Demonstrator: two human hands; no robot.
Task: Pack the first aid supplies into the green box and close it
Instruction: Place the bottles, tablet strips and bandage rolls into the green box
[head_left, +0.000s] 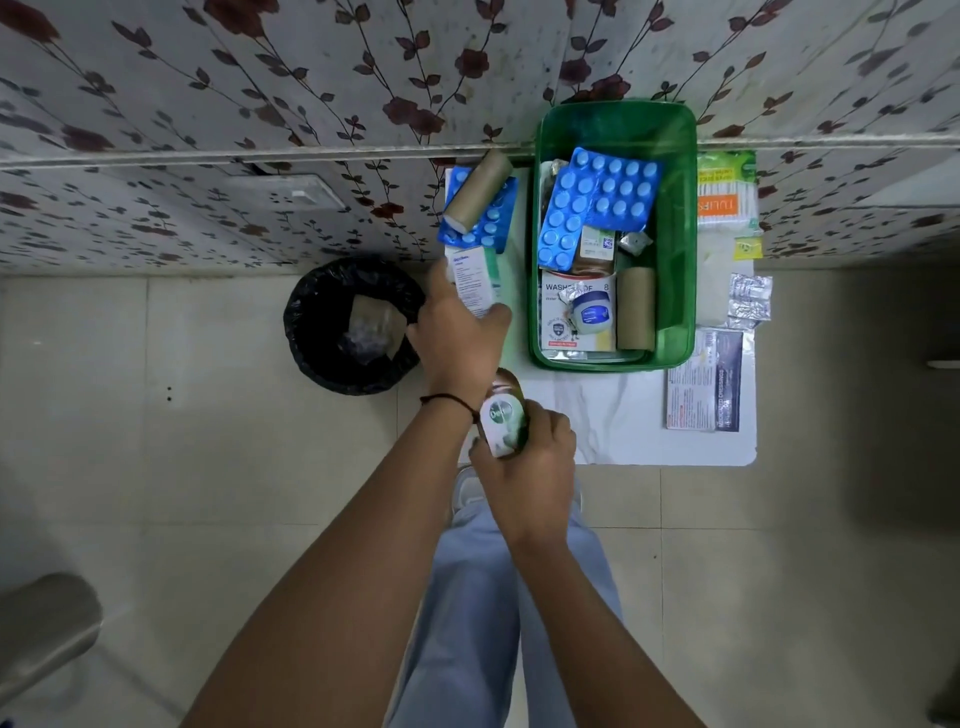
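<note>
The green box (680, 249) stands open on a small white table (613, 415), holding blue pill strips (597, 202), a brown bandage roll (636, 309), a small blue-lidded jar (591, 310) and a white plaster pack. Left of the box, my left hand (457, 332) grips a white and green medicine carton (474, 280). Beyond it lie another blue pill strip (491, 223) and a brown roll (478, 189). My right hand (524, 467) holds a brown antiseptic bottle (503, 421) with a white and green label at the table's near left corner.
A pack of cotton buds (724, 192), silver foil sachets (749, 301) and a dark dressing packet (706, 382) lie right of the box. A black-lined bin (353, 325) stands on the floor left of the table. The flowered wall is behind.
</note>
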